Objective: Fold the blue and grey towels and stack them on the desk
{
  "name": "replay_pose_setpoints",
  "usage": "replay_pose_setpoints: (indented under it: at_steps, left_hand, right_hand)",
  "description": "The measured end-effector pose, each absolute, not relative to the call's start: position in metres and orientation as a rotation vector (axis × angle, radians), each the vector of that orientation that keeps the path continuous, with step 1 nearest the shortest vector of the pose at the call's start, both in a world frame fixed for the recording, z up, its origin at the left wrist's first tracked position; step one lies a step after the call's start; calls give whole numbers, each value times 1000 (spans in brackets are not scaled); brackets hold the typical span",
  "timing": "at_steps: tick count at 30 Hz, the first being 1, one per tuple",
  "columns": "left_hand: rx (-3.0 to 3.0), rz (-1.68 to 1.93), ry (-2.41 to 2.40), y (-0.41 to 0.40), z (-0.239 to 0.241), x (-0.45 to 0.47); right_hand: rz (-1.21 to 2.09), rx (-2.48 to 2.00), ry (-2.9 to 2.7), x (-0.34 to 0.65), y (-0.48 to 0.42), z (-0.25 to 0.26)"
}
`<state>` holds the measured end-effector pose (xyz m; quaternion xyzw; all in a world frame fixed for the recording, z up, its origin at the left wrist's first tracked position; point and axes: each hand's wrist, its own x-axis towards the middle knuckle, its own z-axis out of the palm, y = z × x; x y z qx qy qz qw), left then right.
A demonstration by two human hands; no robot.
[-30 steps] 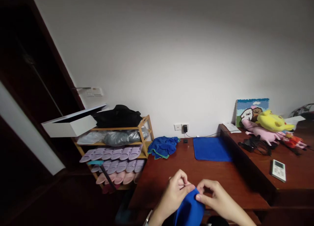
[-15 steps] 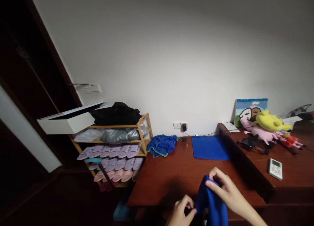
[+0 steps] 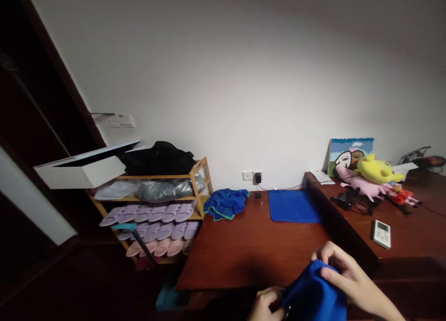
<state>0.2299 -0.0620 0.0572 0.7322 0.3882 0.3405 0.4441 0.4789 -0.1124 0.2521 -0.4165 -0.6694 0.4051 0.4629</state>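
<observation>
A blue cloth [image 3: 318, 295] hangs between my two hands at the bottom of the view, in front of the desk's near edge. My right hand [image 3: 343, 272] pinches its upper edge between thumb and fingers. Lower down, my left hand [image 3: 266, 304] grips the cloth's left side, its fingertips partly hidden by the fabric and the frame's edge. Farther back on the brown desk [image 3: 230, 260] lies a flat, folded blue cloth [image 3: 294, 207]. A crumpled blue cloth with a green edge [image 3: 226, 203] rests at the desk's back left corner.
Left of the desk stands a wooden rack [image 3: 198, 172] with slippers [image 3: 156, 213], a black bag [image 3: 158, 159] and a white box [image 3: 81, 174]. The raised surface at right holds plush toys [image 3: 378, 169], a dark cable bundle [image 3: 351, 202] and a white remote-like device [image 3: 382, 234]. A black charger [image 3: 258, 177] is plugged into the wall.
Both hands and the held cloth have moved right. The cloth now spreads wider and tilts toward my right hand. The camera view has shifted slightly.
</observation>
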Motion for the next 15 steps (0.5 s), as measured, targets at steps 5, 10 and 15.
replay_pose_setpoints:
  at_steps: [5, 10, 15]
  left_hand:
    - [1841, 939, 1118, -55, 53, 214]
    - [1895, 1056, 1036, -37, 116, 167]
    - [2043, 1081, 892, -27, 184, 135]
  right_hand:
    - [912, -1093, -1618, 498, -120, 245]
    - [713, -1213, -1519, 531, -124, 241]
    - [618, -1328, -1379, 549, -126, 225]
